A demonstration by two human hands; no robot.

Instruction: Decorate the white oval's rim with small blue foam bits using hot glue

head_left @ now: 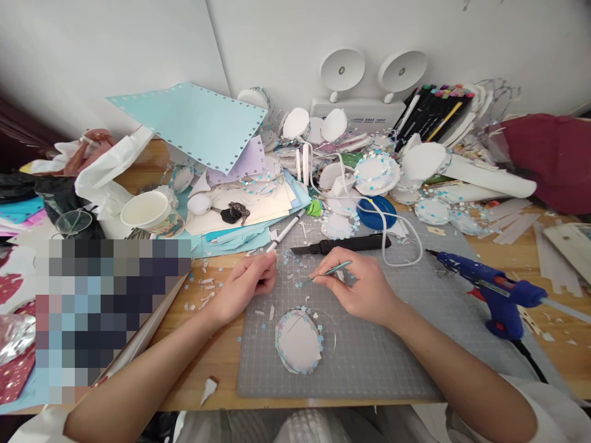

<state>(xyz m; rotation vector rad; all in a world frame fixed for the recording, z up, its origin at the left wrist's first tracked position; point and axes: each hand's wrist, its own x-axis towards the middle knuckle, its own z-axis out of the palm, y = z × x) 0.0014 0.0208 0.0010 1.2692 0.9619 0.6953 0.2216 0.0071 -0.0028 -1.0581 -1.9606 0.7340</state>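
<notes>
My right hand (362, 286) pinches a pair of thin teal tweezers (333, 269). Their tip points left at a small blue paper star (299, 285) on the grey cutting mat (392, 363). To the left, my left hand (252, 275) is closed with its fingers curled under; whether anything is inside is hidden. A white pen-like stick (289, 231) lies just beyond it. Nearer to me on the mat rests a round white paper disc (300, 341), edged with small blue and white stars. Behind my right hand lies a black utility knife (341, 244), its blade pointing left.
A blue hot glue gun (494, 289) lies at the right. Farther back are a blue lid (377, 212), a white cable (421, 246), star-trimmed discs (376, 172) and markers (427, 114). A paper cup (145, 209) and coloured paper sheets (194, 123) occupy the left.
</notes>
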